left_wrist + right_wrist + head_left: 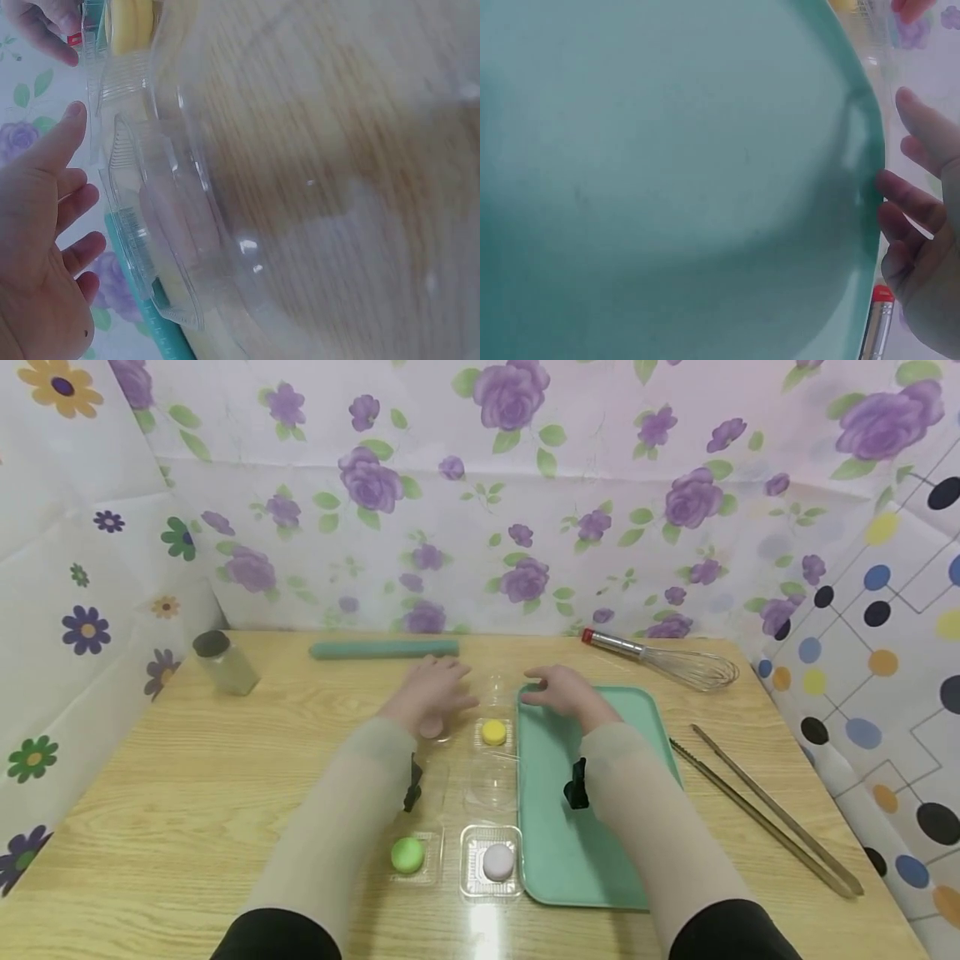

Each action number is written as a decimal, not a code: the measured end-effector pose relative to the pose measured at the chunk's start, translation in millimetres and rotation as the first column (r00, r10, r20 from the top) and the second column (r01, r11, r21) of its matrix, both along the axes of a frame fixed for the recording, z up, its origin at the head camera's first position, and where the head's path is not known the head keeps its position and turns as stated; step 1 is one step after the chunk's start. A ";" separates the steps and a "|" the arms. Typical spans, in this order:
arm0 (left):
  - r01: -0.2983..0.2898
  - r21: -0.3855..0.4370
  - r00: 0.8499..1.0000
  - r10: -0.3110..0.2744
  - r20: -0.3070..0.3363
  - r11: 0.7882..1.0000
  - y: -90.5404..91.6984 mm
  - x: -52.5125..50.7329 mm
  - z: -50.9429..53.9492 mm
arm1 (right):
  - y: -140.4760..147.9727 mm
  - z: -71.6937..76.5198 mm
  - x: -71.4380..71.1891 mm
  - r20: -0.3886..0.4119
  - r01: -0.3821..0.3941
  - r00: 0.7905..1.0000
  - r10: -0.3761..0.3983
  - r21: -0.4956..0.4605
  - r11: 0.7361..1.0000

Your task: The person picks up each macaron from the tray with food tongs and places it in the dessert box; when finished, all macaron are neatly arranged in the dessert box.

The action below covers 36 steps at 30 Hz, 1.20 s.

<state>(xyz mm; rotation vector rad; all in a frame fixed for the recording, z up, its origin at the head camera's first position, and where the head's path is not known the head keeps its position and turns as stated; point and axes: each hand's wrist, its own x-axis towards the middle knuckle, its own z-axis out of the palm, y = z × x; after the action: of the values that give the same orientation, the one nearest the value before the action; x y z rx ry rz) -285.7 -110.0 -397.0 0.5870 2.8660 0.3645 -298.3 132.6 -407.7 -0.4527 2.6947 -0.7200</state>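
My left hand [435, 692] is held over a clear plastic box with a pink macaron [432, 727], partly hidden by the hand. In the left wrist view its fingers [67, 150] are spread, with nothing between them. My right hand [564, 695] hovers by the far left corner of the green tray [592, 852], fingers loosely bent and holding nothing. Between the hands, a yellow macaron [493, 732] sits in a clear box with its lid raised. Nearer me, a green macaron [407, 855] and a lilac macaron [498, 862] each lie in an open clear box.
A teal rolling pin [384, 649] lies at the back edge, left of a whisk [667, 660]. A dark-lidded jar [227, 664] stands at the far left. Metal tongs [776, 814] lie right of the tray. Patterned sheets enclose the table's back and sides.
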 end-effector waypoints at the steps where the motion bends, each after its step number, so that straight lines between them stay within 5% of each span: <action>1: 0.000 -0.003 1.000 0.000 -0.004 1.000 0.4 -0.1 0.0 | -0.5 -0.1 0.2 0.006 0.003 1.000 -0.003 -0.009 1.000; 21: 0.006 -0.030 1.000 -0.006 0.022 1.000 7.3 -1.9 2.8 | -4.3 -9.8 0.7 0.032 0.031 0.999 -0.029 -0.056 0.998; 29: -0.023 -0.003 0.999 0.023 -0.022 1.000 4.2 -2.1 8.8 | -8.3 -1.4 1.1 0.018 0.089 0.996 -0.087 -0.150 0.985; 36: -0.022 0.027 0.998 0.024 -0.054 0.999 1.6 -3.5 9.5 | -9.5 6.7 4.0 0.032 0.131 0.991 -0.128 -0.299 0.945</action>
<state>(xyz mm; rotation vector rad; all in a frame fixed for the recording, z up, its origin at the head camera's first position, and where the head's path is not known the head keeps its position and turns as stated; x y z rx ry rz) -289.2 -108.4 -387.5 0.5776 2.9263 0.3971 -294.4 123.0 -401.0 -0.3410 2.6292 -1.1768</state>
